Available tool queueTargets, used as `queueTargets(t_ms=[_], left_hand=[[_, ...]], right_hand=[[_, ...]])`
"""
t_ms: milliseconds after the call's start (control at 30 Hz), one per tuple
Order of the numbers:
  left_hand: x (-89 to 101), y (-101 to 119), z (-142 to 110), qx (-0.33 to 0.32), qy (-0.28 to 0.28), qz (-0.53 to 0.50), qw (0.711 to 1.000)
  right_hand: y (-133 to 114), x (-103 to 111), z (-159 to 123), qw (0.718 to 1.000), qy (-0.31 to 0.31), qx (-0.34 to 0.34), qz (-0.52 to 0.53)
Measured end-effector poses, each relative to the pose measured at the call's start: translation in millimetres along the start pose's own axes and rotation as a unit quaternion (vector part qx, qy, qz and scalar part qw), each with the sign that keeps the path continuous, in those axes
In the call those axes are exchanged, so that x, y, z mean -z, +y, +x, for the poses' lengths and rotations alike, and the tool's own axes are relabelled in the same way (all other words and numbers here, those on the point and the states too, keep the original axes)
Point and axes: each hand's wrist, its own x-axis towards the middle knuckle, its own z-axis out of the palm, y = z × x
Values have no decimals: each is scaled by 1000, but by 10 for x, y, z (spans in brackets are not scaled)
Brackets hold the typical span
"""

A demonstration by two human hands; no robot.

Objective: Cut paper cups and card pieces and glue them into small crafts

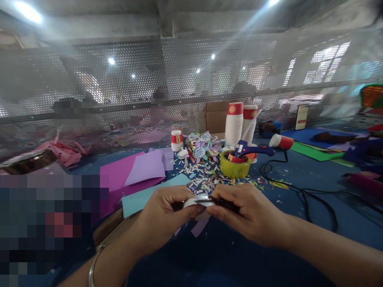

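Note:
My left hand [167,213] is closed in a pinch on a small white paper cup [191,202] held sideways just above the blue table. My right hand [245,211] is closed round a dark-handled cutting tool [221,203], scissors or a knife, whose metal blade [203,198] lies against the cup's rim. A lilac paper scrap [199,228] hangs just below the two hands. A metal bangle [95,261] sits on my left wrist.
Purple, lilac and teal paper sheets [140,171] lie at the left. Behind the hands are paper scraps [203,177], a yellow tape roll [235,167], a blue glue gun [254,150] with a black cord [302,191], stacked red-and-white cups [235,123], decorated cups [200,145], and a perforated screen [179,79].

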Motion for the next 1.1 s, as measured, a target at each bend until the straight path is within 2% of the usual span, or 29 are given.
queueTargets(t_ms=[367,500,633,733,833,967,1033,1100], left_hand=[[20,26,17,54,-29,-26,998],[22,44,29,96,-35,-81,991],[12,21,30,111,-27,-123,986],[31,-12,34,120,3,-130,984],[108,-33,52,111,49,-76,990],[254,-33,83,95,175,-38,979],[316,-24,91,109,222,-24,969],[367,-18,90,129,215,7,968]], right_hand=[[0,-11,26,999,-11,-36,28],[25,31,61,996,26,-75,38],[113,57,100,990,51,-118,61],[173,40,125,987,54,-127,80],[205,24,140,987,49,-135,73],[233,9,151,985,8,-168,42],[241,-10,156,983,-15,-178,30],[241,-41,162,983,-28,-180,16]])
